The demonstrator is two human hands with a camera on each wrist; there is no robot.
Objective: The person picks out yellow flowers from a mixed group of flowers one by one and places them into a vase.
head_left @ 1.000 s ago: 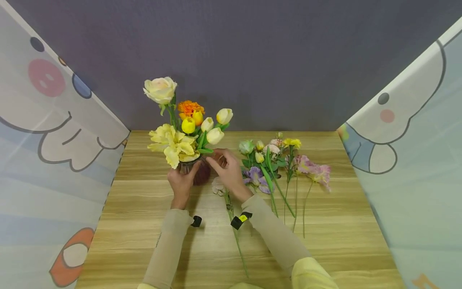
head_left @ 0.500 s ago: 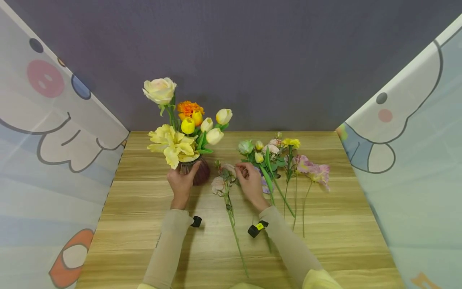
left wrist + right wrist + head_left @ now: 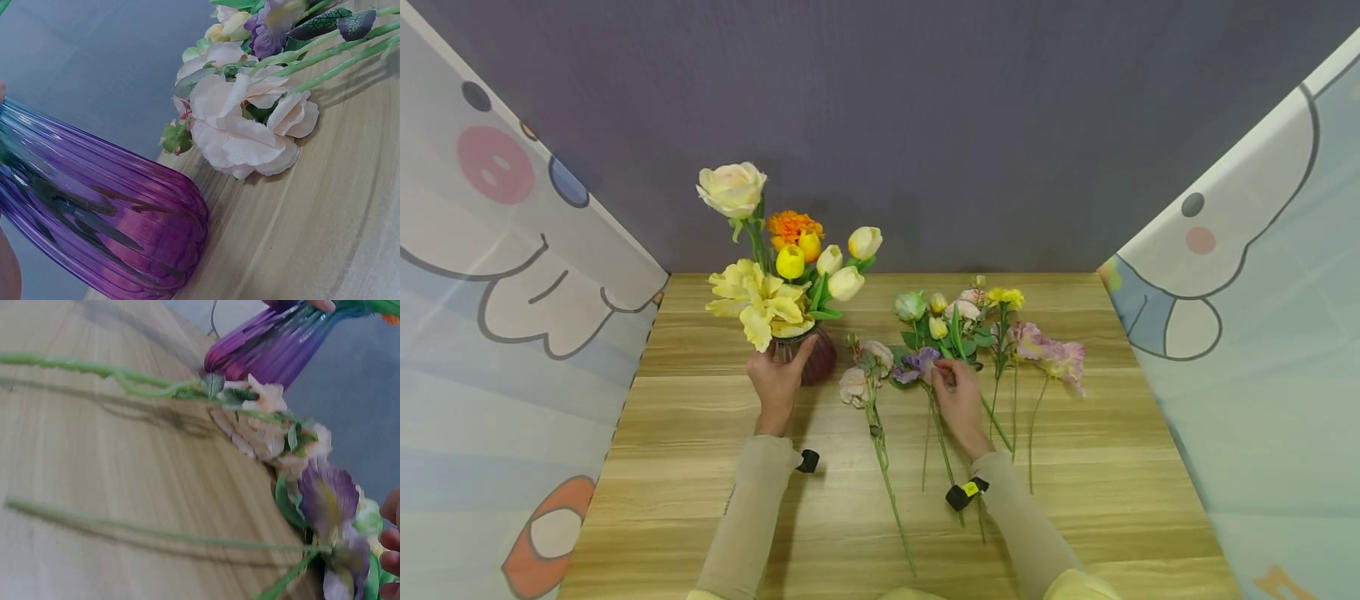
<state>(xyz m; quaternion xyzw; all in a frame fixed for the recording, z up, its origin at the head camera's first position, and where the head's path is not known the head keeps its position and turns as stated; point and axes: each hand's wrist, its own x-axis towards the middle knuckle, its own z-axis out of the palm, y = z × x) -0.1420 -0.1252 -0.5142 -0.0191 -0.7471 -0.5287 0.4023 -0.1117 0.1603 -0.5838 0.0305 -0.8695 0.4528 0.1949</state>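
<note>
My left hand (image 3: 775, 383) grips the neck of a ribbed purple glass vase (image 3: 144, 212), thumb on the near side. The vase stands on the wooden table and bears a cream rose (image 3: 732, 189), an orange carnation (image 3: 793, 225), yellow and white tulips (image 3: 846, 283) and a large yellow bloom (image 3: 756, 300). My right hand (image 3: 958, 404), fingers loosely bent, is at a purple iris (image 3: 331, 494) lying on the table. In the head view its fingertips overlap the petals; in the right wrist view the fingers (image 3: 390, 540) show beside the bloom, around nothing.
Pale pink roses (image 3: 861, 379) on a long stem lie between the vase and the iris. Beyond my right hand lie a green rose (image 3: 911, 306), a yellow carnation (image 3: 1006, 297) and pink-purple blooms (image 3: 1060, 358). A grey wall (image 3: 880, 150) bounds the table's back.
My right hand has moved from beside the vase's neck, right and toward me, past the pale pink roses to the purple iris. The left hand stays on the vase.
</note>
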